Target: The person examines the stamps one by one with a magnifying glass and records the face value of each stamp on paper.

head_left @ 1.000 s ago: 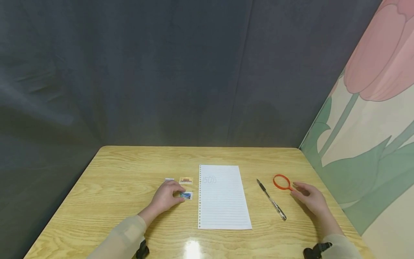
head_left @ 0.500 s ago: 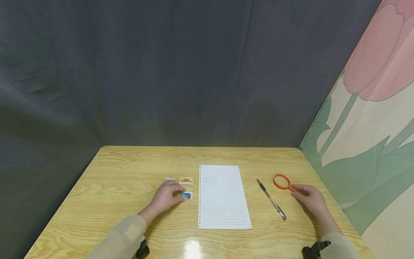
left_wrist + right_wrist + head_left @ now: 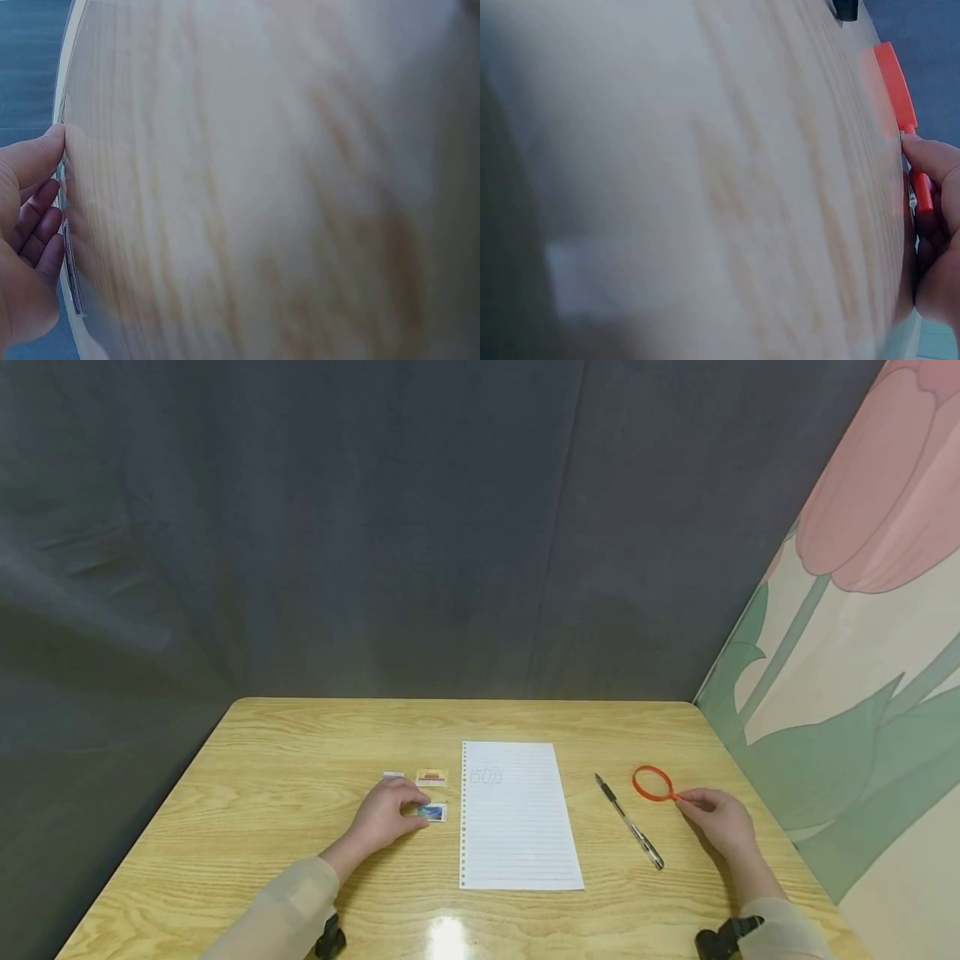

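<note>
In the head view my left hand lies on the table with curled thumb and forefinger at opposite edges of a small blue stamp, which stays flat. A yellow-orange stamp sits just beyond it. Another small pale piece is partly hidden behind the knuckles. On the right, my right hand pinches the handle of a red magnifying glass between thumb and fingers. Its red rim appears beyond the thumb in the right wrist view. Whether the glass is fully off the table, I cannot tell.
A lined, hole-punched sheet with "1500"-like faint writing lies mid-table. Between the sheet and my right hand rests a black-and-clear pen. A dark curtain stands behind the wooden table, and a flower-patterned wall borders the right side.
My right thumb and fingers have closed on the magnifying glass's handle, and the hand has shifted very slightly left. The left hand and the stamps have stayed in place.
</note>
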`<state>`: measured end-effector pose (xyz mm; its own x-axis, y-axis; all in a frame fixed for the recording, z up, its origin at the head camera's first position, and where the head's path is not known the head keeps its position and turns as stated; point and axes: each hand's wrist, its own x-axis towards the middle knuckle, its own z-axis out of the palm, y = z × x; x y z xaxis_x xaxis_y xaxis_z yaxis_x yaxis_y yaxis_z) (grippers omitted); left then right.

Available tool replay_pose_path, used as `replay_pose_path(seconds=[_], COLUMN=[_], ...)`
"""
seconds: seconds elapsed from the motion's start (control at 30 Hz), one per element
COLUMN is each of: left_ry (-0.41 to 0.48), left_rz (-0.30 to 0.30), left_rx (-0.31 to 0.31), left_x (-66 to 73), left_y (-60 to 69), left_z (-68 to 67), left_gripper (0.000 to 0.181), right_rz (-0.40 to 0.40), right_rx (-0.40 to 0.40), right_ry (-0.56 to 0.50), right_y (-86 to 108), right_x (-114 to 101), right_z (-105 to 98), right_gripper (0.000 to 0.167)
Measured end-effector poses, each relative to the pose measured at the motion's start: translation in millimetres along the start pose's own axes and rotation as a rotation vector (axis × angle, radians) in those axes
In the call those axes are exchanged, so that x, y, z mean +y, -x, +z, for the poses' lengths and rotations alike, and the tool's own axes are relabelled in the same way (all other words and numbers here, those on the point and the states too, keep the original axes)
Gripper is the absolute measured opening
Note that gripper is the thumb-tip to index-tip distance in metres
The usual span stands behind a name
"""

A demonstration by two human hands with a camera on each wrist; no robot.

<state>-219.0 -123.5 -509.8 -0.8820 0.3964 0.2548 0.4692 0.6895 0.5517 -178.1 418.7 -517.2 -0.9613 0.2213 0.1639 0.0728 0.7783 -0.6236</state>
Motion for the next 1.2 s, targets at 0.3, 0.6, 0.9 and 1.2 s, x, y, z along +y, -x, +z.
replay_pose_path(seconds=[0.3, 0.6, 0.9, 1.2], left_ry=[-0.003, 0.001, 0.004, 0.005], left_rz=[0.003, 0.004, 0.01, 0.012], left_rx=[0.0, -0.006, -0.005, -0.001], left_x=[-1.1, -2.4, -3.1, -1.1], left_y=[-0.4, -1.3, -0.7, 0.1], left_z=[-0.1, -0.2, 0.6, -0.6], left_gripper=[0.027, 0.027, 0.027, 0.027], right_rz=[-0.022, -0.241, -0.408, -0.526], right_rx=[0.069, 0.106, 0.044, -0.021], right_ry=[-0.04, -0.116, -0.157, -0.222], right_y=[3.2, -3.2, -2.8, 0.5], right_x=[-18.5, -67.4, -113.3, -149.9], right_z=[-6.0, 4.4, 40.7, 83.1], right_gripper=[0.028, 0.011, 0.013, 0.02])
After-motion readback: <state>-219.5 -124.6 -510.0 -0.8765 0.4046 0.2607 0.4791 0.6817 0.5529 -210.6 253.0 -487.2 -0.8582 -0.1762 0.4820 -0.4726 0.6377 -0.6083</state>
